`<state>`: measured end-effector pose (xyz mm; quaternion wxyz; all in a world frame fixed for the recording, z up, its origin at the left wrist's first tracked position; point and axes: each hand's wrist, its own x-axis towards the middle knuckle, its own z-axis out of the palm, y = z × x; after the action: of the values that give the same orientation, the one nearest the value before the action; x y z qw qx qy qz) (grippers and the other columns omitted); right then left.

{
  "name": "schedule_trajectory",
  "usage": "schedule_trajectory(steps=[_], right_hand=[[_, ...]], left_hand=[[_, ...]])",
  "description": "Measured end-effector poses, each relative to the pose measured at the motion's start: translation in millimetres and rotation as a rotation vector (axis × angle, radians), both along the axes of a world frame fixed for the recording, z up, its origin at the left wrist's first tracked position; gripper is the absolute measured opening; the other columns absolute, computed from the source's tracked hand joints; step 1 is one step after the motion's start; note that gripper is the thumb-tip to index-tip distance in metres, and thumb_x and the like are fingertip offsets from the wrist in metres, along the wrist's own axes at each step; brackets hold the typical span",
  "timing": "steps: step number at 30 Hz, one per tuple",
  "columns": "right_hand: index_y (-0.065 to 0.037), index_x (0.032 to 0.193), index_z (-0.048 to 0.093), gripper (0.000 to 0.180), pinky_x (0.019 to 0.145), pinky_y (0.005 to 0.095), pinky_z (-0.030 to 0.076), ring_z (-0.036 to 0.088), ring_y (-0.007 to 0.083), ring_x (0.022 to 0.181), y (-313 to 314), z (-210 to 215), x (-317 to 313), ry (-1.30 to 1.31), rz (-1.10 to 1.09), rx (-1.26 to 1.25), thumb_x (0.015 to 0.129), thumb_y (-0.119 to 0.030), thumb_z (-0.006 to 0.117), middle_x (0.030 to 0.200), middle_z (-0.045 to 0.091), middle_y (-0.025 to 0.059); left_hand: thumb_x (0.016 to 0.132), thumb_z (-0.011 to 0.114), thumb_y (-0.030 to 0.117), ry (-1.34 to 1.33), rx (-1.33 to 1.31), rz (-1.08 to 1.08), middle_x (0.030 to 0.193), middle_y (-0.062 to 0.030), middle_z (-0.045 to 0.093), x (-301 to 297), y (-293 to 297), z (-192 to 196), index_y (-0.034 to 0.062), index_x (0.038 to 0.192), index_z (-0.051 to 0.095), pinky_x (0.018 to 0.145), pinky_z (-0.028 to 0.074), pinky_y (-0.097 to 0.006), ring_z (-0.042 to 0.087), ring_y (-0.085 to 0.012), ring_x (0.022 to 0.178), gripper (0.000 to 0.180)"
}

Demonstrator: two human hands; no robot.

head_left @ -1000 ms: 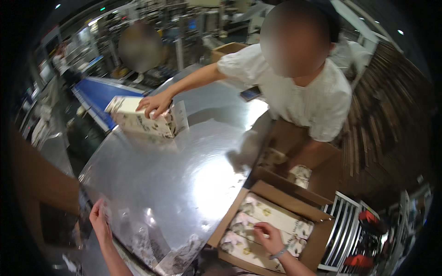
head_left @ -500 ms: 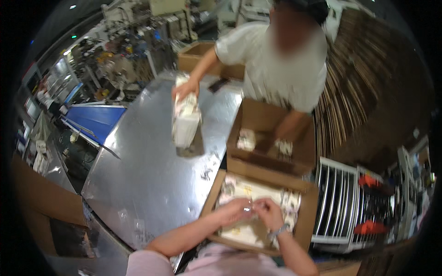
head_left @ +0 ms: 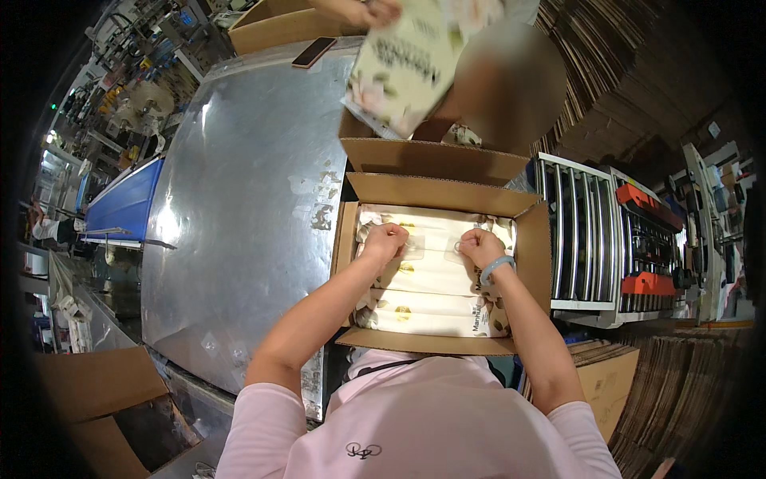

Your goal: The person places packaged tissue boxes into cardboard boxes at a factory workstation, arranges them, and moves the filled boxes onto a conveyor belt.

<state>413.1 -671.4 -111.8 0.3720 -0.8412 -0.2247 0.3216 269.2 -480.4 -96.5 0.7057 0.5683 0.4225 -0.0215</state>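
Note:
Several cream, flower-printed soft packs (head_left: 427, 281) lie side by side in an open cardboard box (head_left: 533, 299) in front of me. Over them, my left hand (head_left: 386, 242) pinches a small clear plastic piece (head_left: 415, 248) between thumb and fingertips. My right hand (head_left: 482, 248), with a pale blue bangle at its wrist, is closed in a pinch on a second clear piece (head_left: 453, 251). The hands are apart, about level with each other. Whether the clear pieces touch the packs I cannot tell.
A co-worker's hand (head_left: 375, 13) holds a floral pack (head_left: 403, 68) over a second cardboard box (head_left: 431, 158). A metal table (head_left: 247, 191) stands at left, a phone (head_left: 314, 53) at its far end. To the right are a roller conveyor (head_left: 578, 231) and stacked cardboard (head_left: 670, 383).
My hands, close together before, are now apart, each with a clear piece. The co-worker's pack has moved from over the table to over the far box. My view has shifted.

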Motion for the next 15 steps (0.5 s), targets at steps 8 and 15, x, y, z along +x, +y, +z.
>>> schedule_trajectory(steps=[8, 15], right_hand=[[-0.001, 0.092, 0.059, 0.029, 0.073, 0.0303, 0.050, 0.060, 0.0213, 0.079, -17.6, -6.4, 4.3, -0.285, 0.104, -0.170, 0.071, -0.013, 0.074, 0.089, 0.058, 0.0101], [0.002, 0.120, 0.044, 0.054, 0.091, 0.0398, 0.043, 0.049, 0.0355, 0.107, -23.2, 87.7, -6.6, -0.733, 0.045, -0.142, 0.074, -0.014, 0.068, 0.114, 0.049, 0.0207]], left_hand=[[0.080, 0.063, 0.008, -0.016, 0.377, -0.181, 0.064, -0.0091, 0.059, 8.5, -24.9, -37.1, -0.0014, 0.079, 0.055, 0.049, 0.046, -0.032, 0.056, -0.0187, 0.054, 0.012], [0.078, 0.067, 0.019, 0.178, 1.069, -0.334, 0.094, -0.0242, 0.058, -4.6, -11.5, -2.9, -0.0039, 0.101, 0.048, 0.073, 0.048, -0.045, 0.059, -0.0396, 0.085, 0.038]])
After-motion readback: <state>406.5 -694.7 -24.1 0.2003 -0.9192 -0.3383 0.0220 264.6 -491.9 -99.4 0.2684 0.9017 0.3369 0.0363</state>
